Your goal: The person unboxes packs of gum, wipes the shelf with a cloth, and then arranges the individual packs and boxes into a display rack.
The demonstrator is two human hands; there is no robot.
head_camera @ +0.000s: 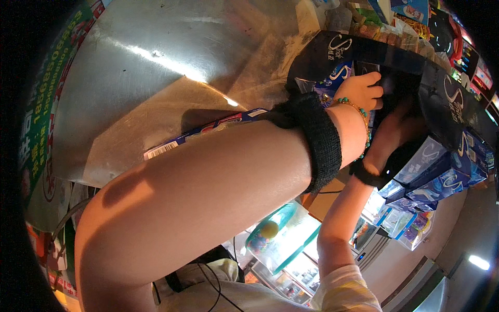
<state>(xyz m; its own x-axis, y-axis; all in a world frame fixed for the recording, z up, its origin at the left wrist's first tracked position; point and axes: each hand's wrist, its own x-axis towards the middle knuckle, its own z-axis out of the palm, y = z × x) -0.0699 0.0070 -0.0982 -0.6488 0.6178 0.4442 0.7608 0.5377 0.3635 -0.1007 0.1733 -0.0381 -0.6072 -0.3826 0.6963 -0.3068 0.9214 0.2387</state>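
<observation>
A black cardboard Stride display rack [393,54] stands at the upper right, with both my hands reaching into it. My left hand [360,89], wearing a beaded bracelet and a black knit cuff, bends its fingers beside a blue Stride pack [339,78]. Whether those fingers grip anything is hidden. Deeper in the rack's shadow, my right hand [399,121] is dark and blurred, and I cannot tell what it touches. Below it, several blue Stride boxes [448,181] sit along the rack's side. A flat blue box [163,150] with a barcode lies partly behind my left forearm.
A scratched metal surface [156,82] spans the upper left, with a green printed sign [50,101] at its edge. Packaged goods [390,35] crowd behind the rack. A clear, green-rimmed tub [273,234] shows between my arms. A thin black cable [218,288] hangs by my clothing.
</observation>
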